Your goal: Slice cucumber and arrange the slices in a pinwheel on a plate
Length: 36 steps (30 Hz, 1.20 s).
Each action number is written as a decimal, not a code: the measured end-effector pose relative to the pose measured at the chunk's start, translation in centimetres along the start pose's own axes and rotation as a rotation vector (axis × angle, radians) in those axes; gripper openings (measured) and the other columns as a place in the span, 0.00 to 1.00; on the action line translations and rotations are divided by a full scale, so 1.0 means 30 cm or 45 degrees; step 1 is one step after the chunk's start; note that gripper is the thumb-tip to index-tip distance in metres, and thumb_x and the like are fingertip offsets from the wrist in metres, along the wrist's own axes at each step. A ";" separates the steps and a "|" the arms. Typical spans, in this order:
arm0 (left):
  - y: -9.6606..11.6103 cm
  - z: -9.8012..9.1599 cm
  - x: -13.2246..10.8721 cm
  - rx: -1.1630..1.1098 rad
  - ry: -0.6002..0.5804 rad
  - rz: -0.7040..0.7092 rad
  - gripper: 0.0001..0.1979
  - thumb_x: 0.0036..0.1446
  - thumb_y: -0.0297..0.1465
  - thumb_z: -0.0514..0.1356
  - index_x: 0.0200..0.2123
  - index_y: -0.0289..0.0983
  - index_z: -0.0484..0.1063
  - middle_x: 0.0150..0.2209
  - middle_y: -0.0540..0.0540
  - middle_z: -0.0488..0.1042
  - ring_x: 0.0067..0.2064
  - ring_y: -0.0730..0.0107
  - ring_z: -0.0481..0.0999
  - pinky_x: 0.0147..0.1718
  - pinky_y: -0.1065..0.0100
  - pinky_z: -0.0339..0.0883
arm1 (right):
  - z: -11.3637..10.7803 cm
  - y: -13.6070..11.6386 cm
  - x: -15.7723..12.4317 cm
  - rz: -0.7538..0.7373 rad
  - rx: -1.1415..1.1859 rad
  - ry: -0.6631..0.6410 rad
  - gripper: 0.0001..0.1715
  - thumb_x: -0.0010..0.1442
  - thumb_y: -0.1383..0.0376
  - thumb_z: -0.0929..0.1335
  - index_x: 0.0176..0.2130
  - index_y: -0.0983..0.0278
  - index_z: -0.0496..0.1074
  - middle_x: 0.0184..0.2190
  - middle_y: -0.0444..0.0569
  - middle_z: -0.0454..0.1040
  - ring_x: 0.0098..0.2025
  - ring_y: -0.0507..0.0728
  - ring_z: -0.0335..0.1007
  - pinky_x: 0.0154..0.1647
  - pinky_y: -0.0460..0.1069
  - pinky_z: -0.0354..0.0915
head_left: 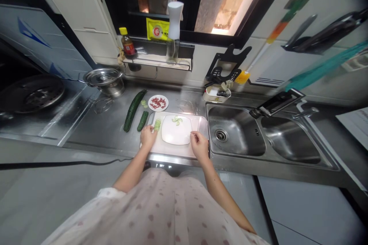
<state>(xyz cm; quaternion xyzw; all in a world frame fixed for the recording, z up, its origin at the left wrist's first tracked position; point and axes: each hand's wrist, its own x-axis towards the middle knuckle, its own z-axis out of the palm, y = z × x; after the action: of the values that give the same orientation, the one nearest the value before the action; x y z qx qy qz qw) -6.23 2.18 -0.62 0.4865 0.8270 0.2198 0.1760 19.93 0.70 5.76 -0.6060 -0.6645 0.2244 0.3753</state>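
A white square plate (pixel 176 134) lies on a pale cutting board (pixel 152 146), with a few cucumber slices (pixel 177 121) fanned near its far edge. My left hand (pixel 147 138) is at the board's left side, its fingers closed at the near end of a row of cucumber slices (pixel 157 123). A knife blade (pixel 151 118) lies just left of that row. At the plate's right rim is my right hand (pixel 199 144), thumb and fingers pinched together; whatever is between them is too small to make out.
Left of the board lie a whole cucumber (pixel 134 111) and a cut piece (pixel 143 121). A small plate of chopped red bits (pixel 158 102) sits behind. A lidded steel pot (pixel 107 80) stands back left; a double sink (pixel 237 130) is right.
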 end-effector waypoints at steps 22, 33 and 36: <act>0.232 -0.185 -0.021 -1.034 -0.263 0.154 0.17 0.41 0.38 0.68 0.33 0.33 0.77 0.31 0.44 0.79 0.35 0.65 0.77 0.37 0.66 0.71 | -0.041 -0.192 0.112 -0.199 0.087 -0.049 0.14 0.61 0.59 0.63 0.38 0.63 0.74 0.33 0.49 0.74 0.34 0.54 0.67 0.39 0.48 0.63; 0.367 -0.313 -0.106 -1.064 -0.421 0.367 0.11 0.42 0.34 0.68 0.29 0.33 0.77 0.30 0.46 0.78 0.32 0.68 0.75 0.35 0.68 0.68 | -0.047 -0.265 0.145 -0.440 0.137 -0.185 0.08 0.61 0.61 0.65 0.37 0.61 0.73 0.38 0.50 0.74 0.45 0.58 0.67 0.50 0.54 0.61; 0.372 -0.313 -0.107 -1.058 -0.439 0.381 0.10 0.43 0.34 0.68 0.28 0.34 0.77 0.30 0.46 0.78 0.32 0.68 0.74 0.34 0.69 0.67 | -0.041 -0.261 0.144 -0.457 0.153 -0.211 0.06 0.61 0.62 0.66 0.36 0.61 0.73 0.37 0.49 0.74 0.44 0.58 0.67 0.49 0.54 0.60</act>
<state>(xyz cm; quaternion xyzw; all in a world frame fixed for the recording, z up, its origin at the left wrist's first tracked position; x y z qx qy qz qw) -1.35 2.34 13.49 0.5182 0.5485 0.4709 0.4570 15.96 3.43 13.41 -0.4338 -0.7759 0.2423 0.3887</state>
